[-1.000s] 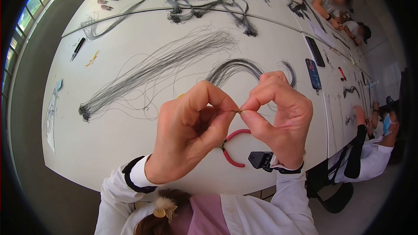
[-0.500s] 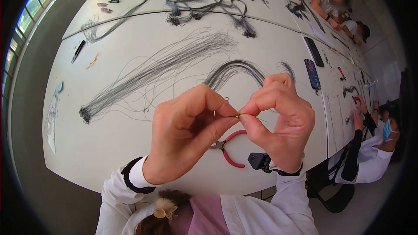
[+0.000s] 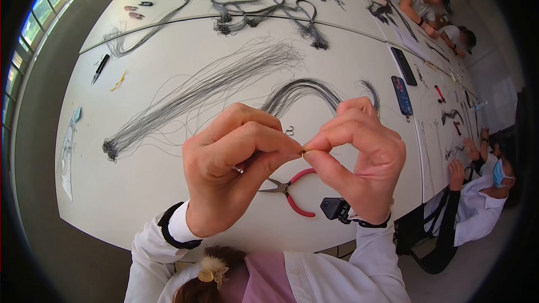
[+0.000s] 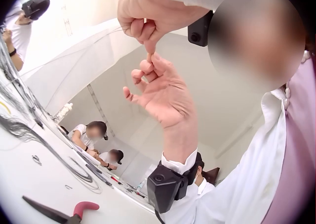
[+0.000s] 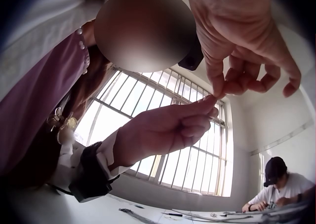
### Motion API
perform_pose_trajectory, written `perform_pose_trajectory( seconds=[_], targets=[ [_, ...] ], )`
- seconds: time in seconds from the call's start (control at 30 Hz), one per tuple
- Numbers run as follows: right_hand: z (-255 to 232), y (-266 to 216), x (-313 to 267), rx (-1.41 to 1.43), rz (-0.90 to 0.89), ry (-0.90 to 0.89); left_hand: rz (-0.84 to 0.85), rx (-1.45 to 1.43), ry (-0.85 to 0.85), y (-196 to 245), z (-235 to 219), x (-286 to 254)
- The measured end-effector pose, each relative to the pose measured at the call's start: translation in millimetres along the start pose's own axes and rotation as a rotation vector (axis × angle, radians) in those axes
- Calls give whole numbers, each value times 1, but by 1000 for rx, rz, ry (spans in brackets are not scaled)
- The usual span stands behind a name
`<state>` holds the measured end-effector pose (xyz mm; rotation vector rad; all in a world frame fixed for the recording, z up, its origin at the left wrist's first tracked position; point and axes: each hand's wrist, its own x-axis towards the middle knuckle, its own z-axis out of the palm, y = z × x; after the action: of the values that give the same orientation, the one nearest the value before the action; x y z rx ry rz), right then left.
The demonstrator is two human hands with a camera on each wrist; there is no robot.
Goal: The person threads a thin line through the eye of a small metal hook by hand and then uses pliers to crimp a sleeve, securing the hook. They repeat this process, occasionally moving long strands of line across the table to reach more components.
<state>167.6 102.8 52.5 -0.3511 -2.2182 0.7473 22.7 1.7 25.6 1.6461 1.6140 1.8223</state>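
Over the table, my left hand point(image 3: 227, 168) and right hand point(image 3: 359, 160) meet at the fingertips. Thumb and forefinger of each hand pinch a tiny brownish bit on a thin line point(image 3: 304, 154), mostly hidden by the fingers. A small shiny metal piece point(image 3: 238, 169) shows among the curled left fingers. In the left wrist view, fine strands point(image 4: 109, 34) trail from the left hand. Below the hands lie red-handled pliers point(image 3: 296, 205), jaws apart. Just beyond the fingertips are small dark hooks point(image 3: 289, 131). The right hand's other fingers fan out loosely in the left wrist view.
A long bundle of grey line point(image 3: 196, 95) and a curved dark bundle point(image 3: 303, 85) lie beyond the hands. Looped bundles point(image 3: 224, 17) lie farther back. A black pen point(image 3: 100, 69) and a clear ruler point(image 3: 67, 151) are at left, phones point(image 3: 402, 94) at right. Other people sit around.
My left hand has shifted slightly left and turned, its fingers curling more over the thumb. More of the pliers and the small hooks now show. A person at right has moved their hands.
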Motion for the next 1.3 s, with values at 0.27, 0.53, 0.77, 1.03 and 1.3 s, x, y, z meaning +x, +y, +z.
perform_pose_trajectory(
  seconds=[0.27, 0.53, 0.77, 1.03, 1.3],
  targets=[
    [2, 8, 1, 303, 207, -98, 183, 264, -11, 5, -3, 0],
    [2, 12, 2, 364, 259, -142, 291, 306, -57, 1, -3, 0],
    [-4, 17, 4, 425, 301, -247, 286, 297, -93, 1, -1, 0],
    [-7, 19, 8, 546, 416, -349, 332, 232, -143, -5, -5, 1],
    [-6, 27, 7, 601, 518, -452, 375, 263, -189, -3, -2, 3]
  ],
)
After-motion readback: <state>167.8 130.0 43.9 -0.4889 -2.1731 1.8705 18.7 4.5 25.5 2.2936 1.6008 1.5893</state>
